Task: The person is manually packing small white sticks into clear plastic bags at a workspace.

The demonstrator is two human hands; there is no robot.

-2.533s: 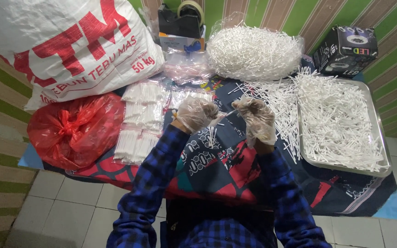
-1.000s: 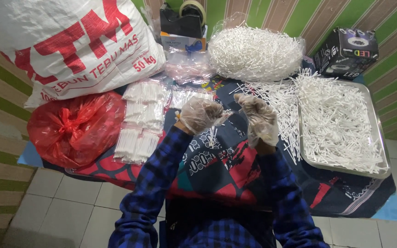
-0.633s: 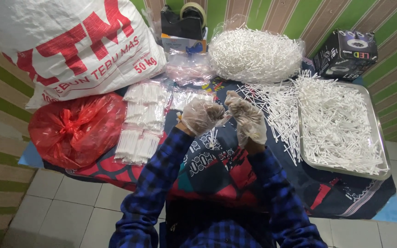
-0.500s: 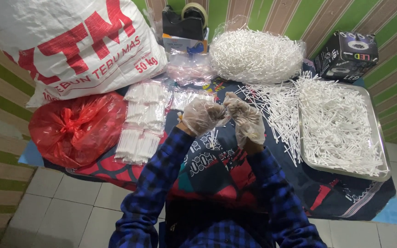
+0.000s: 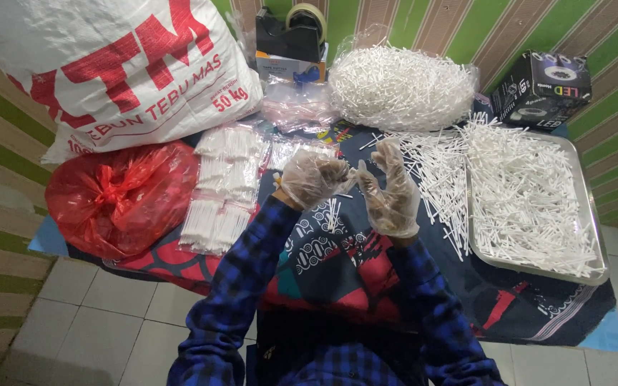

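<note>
Where crinkly plastic gloves meet, left hand (image 5: 314, 179) touches right hand (image 5: 391, 193).

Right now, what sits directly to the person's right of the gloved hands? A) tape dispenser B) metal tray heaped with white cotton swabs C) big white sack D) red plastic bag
B: the metal tray heaped with white cotton swabs lies on the right side of the cloth, beside the gloved right hand; the red plastic bag and big white sack are on the left, and the tape dispenser is at the far edge.
</note>
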